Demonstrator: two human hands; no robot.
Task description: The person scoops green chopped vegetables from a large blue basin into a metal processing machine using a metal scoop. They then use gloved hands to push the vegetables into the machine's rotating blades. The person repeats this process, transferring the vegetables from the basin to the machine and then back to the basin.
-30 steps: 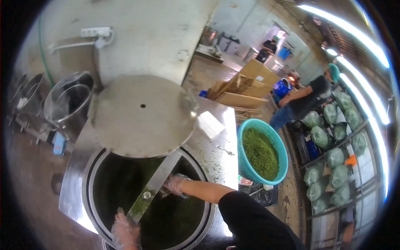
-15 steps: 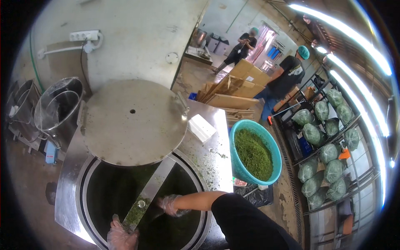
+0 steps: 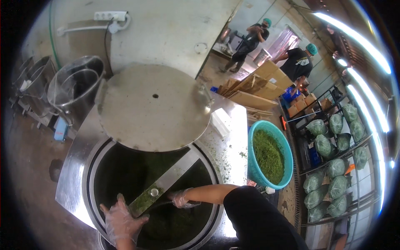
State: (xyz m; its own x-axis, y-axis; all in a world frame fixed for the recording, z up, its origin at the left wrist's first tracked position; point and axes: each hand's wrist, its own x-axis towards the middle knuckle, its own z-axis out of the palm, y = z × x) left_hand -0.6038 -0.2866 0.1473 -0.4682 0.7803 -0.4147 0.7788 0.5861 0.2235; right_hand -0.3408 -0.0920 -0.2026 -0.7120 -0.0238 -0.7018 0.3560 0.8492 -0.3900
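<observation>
A round steel machine drum [image 3: 88, 179] holds dark green shredded leaves [image 3: 175, 227]. Across its mouth runs a flat metal bar [image 3: 177, 170] with a round bolt, its near end littered with green bits. My left hand [image 3: 123, 221], in a clear plastic glove, is spread open at the bar's near end, thumb by the bar's tip. My right hand [image 3: 182, 198], gloved too, reaches down inside the drum at the bar's right side. Its fingers are hidden in shadow by the bar, so I cannot tell what they hold. A round steel lid [image 3: 154, 112] stands raised over the drum's far part.
A turquoise basket [image 3: 251, 166] of shredded greens stands at the right. A white block [image 3: 221, 122] lies on the steel top [image 3: 237, 166]. Steel buckets [image 3: 79, 100] are at left. Cardboard [image 3: 266, 83], two people in green caps and a rack of green-filled bags [image 3: 336, 187] stand beyond.
My left hand has opened from the bar's end and spread its fingers. My right hand stays in the drum beside the bar. The whole view has shifted; the person by the cardboard now leans lower.
</observation>
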